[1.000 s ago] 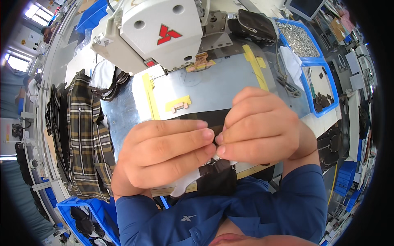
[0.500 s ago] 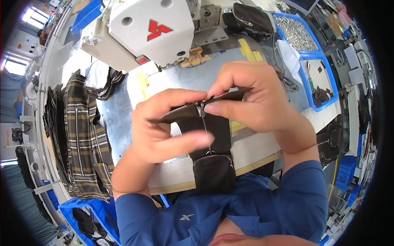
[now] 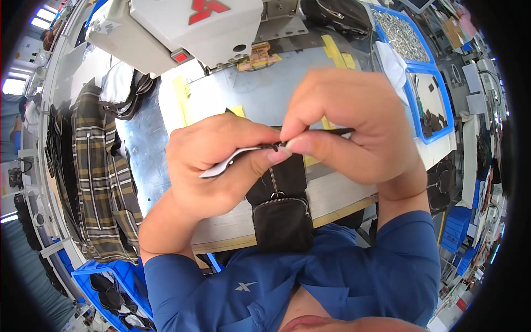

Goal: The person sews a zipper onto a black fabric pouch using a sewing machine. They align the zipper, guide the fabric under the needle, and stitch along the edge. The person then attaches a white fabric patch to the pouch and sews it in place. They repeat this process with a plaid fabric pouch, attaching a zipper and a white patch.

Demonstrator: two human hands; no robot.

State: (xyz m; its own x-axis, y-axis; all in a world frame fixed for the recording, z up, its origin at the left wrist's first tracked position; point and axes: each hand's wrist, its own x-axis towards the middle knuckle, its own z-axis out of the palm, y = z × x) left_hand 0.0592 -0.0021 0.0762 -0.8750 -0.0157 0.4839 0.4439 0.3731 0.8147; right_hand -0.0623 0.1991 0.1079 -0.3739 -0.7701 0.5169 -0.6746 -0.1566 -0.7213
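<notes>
A black fabric bag piece with a curved silver zipper hangs over the table's front edge toward my body. A straight zipper runs up its middle toward my fingers. My left hand is closed, thumb and forefinger pinching the piece's upper end, where a pale underside shows. My right hand pinches the same end from the other side, with a dark edge sticking out behind its thumb. Both sets of fingertips meet at the middle, and they hide what exactly lies between them.
A white sewing machine stands ahead. Plaid zippered fabric pieces lie at left, above a blue crate. At right are a blue tray of metal hardware and another blue tray. A black bag lies behind.
My left thumb has come up from beneath and now presses against the fabric beside the right fingertips. The piece's upper end is folded closer together. The whole view has shifted slightly.
</notes>
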